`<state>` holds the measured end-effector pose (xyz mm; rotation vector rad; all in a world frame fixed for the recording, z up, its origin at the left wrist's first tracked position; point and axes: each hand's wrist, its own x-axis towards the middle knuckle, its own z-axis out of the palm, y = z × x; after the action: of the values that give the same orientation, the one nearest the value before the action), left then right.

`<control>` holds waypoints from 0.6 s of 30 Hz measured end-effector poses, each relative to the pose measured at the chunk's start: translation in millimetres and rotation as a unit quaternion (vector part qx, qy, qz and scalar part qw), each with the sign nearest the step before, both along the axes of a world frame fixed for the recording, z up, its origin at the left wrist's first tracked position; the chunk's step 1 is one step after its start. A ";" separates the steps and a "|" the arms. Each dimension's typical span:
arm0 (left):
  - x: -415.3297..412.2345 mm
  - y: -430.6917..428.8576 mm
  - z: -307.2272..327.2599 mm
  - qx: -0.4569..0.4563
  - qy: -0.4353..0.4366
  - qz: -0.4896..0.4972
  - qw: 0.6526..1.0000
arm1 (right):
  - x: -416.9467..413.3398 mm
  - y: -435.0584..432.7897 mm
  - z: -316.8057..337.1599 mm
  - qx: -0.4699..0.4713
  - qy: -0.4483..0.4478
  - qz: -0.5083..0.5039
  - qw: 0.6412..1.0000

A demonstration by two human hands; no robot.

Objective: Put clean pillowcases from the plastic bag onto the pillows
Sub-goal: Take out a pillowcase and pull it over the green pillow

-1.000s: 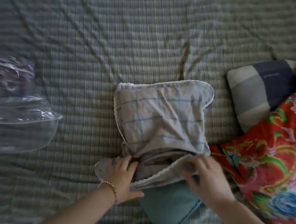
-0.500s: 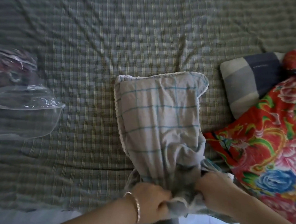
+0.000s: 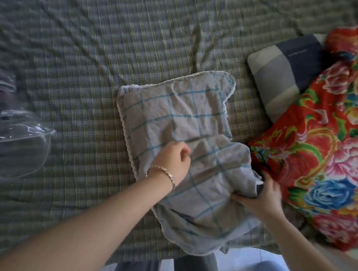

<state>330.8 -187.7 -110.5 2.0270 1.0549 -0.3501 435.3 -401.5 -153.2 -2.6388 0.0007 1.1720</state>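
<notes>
L hand (image 3: 172,162) fingers curled on pillowcase (image 3: 175,114), grip unclear; R hand (image 3: 262,196) grips its edge, blurred.

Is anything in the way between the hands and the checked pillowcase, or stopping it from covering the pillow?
Nothing visible. The left hand pinches the pillowcase on top, and the right hand grips its right edge. The floral quilt lies close beside the right hand but outside the pillowcase, not across it.
</notes>
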 end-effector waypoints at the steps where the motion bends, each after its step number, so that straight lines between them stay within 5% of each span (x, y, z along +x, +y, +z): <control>1: 14.0 3.3 -0.2 0.006 -0.018 0.005 1.000 | -1.6 0.6 -1.4 0.027 0.050 -0.017 0.998; 5: 71.4 -2.7 -2.5 0.015 0.014 -0.042 0.999 | -22.6 1.9 11.1 0.072 0.125 0.156 0.977; 8: 109.8 -22.1 -8.8 -0.030 0.208 -0.128 0.969 | -44.6 12.3 43.6 0.218 0.025 0.329 0.918; 11: 110.0 -16.1 -27.2 0.032 0.347 -0.117 0.930 | -44.8 9.2 62.9 0.287 0.019 0.407 0.867; 16: 95.1 27.2 -34.0 0.091 0.223 -0.039 0.970 | 5.2 -12.0 81.5 0.209 0.006 0.359 0.910; 18: 100.7 42.3 -18.2 0.061 0.145 0.071 0.985 | 19.9 -9.7 92.1 0.203 -0.029 0.323 0.924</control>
<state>431.5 -145.4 -128.7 2.0345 1.4233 -0.5280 455.2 -411.2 -61.0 -2.3377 -1.0721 1.0987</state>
